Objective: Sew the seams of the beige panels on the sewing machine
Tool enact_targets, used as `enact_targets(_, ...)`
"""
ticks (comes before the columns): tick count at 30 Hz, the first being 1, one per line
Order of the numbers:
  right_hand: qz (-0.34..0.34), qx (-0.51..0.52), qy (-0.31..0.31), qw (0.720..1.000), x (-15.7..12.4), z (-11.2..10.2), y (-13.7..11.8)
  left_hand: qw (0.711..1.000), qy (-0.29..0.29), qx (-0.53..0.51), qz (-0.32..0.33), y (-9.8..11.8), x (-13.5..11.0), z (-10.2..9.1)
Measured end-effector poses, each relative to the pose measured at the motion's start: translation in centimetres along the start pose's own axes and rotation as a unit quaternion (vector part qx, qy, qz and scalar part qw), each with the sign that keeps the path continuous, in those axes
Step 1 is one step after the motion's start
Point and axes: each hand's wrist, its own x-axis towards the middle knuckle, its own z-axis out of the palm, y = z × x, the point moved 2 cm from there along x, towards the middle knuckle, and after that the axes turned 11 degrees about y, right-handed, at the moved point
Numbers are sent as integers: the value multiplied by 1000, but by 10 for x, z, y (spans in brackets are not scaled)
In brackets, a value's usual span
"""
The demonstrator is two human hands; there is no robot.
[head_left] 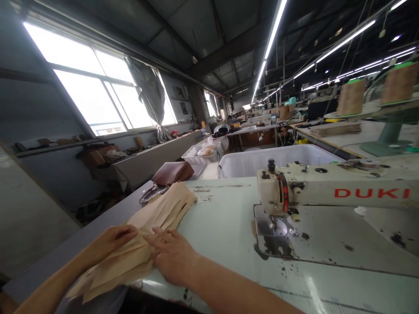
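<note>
A stack of tan, slit-cut pieces of leather or stiff fabric (160,213) lies on the pale green sewing table (222,205). My left hand (111,242) rests on the stack's near part, its fingers close together. My right hand (172,255) lies flat on the stack with its fingers spread, just left of the white industrial sewing machine (327,187). The machine's needle plate (271,229) is a short way to the right of my right hand. Neither hand touches the machine.
A brown leather bag (173,173) and a metal chain (152,195) lie beyond the stack. Behind the machine stand large white plastic bins (278,159). Further work tables, a fan (389,117) and a window (98,87) line the workshop.
</note>
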Motion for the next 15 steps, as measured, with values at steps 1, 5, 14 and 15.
enact_targets(1,-29,-11,-23,999,8,19,5,1000,-10,-13,5,-1,0,-2)
enact_targets(5,-70,-14,-37,997,13,68,19,999,-20,-40,19,-3,4,-12)
enact_targets(14,30,-53,116,991,34,60,9,999,-11,-17,44,2,28,-36)
enact_targets(15,29,-53,128,990,39,59,8,999,-4,-13,46,2,28,-35)
